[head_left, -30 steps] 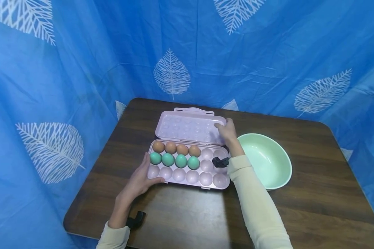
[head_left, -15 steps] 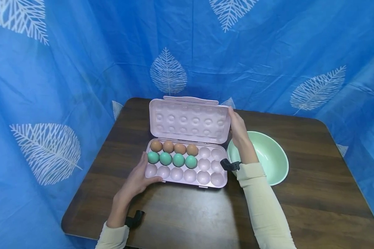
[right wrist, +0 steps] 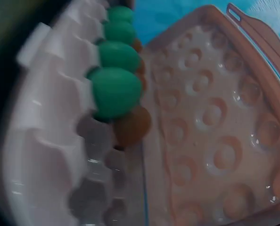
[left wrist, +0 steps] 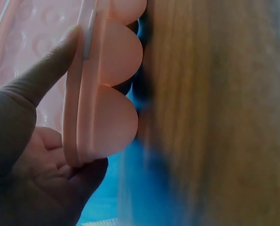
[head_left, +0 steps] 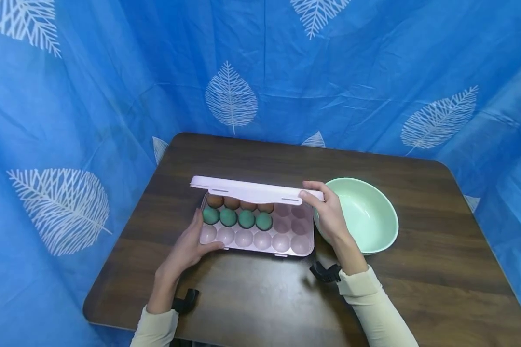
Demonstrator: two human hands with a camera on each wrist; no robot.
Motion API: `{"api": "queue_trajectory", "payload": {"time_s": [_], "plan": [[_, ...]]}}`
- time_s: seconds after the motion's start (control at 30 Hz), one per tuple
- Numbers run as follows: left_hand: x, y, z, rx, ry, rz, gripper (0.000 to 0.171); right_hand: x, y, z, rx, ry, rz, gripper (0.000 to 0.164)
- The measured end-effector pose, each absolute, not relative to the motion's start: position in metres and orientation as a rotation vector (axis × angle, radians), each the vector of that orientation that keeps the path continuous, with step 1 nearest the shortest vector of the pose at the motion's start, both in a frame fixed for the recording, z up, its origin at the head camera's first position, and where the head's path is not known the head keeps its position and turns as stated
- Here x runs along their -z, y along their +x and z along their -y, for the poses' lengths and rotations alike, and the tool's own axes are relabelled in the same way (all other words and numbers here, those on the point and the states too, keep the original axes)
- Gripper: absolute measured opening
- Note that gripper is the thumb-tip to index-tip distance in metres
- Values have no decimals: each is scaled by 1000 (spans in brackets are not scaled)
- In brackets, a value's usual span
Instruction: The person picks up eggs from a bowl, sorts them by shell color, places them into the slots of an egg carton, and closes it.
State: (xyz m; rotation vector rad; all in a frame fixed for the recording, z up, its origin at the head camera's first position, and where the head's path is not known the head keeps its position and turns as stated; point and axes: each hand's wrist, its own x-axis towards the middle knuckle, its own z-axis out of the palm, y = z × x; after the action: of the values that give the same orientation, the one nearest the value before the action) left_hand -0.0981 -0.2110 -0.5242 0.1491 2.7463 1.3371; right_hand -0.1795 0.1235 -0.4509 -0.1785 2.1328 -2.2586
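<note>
A pale pink plastic egg carton [head_left: 262, 241] stands on the table, its hinged lid [head_left: 252, 189] tilted up above the back row. My left hand [head_left: 184, 248] grips the carton's left end; in the left wrist view the thumb [left wrist: 43, 73] lies over the front rim and the fingers bend round the end. My right hand [head_left: 333, 219] pinches the lid's right end between thumb and fingers. Several green eggs [head_left: 228, 217] fill the left of the middle row. Behind them, brown eggs [head_left: 231, 203] are partly hidden by the lid. The front-row cups hold nothing.
A light green bowl [head_left: 394, 233] stands just right of the carton, partly behind the right hand. The brown wooden table [head_left: 252, 299] has rounded corners. A blue curtain [head_left: 286, 111] with white leaf prints hangs behind and at the sides.
The right hand has raised the lid from lying back and swung it forward over the brown eggs. The left hand keeps its grip on the carton's left end.
</note>
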Motion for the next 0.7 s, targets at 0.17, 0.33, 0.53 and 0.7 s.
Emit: {"api": "queue_trajectory", "payload": {"time_s": [0.17, 0.33, 0.53, 0.7], "plan": [[525, -99, 219, -1583, 272, -2637, 105, 459, -158, -131, 2074, -254, -2242, 60], [522, -96, 231, -1826, 260, -2406, 97, 468, -147, -138, 1720, -454, -2475, 64], [512, -92, 234, -1732, 68, -2465, 114, 478, -134, -139, 1260, -664, -2708, 70], [500, -89, 221, -1195, 91, -2804, 119, 486, -128, -129, 925, -859, -2887, 76]]}}
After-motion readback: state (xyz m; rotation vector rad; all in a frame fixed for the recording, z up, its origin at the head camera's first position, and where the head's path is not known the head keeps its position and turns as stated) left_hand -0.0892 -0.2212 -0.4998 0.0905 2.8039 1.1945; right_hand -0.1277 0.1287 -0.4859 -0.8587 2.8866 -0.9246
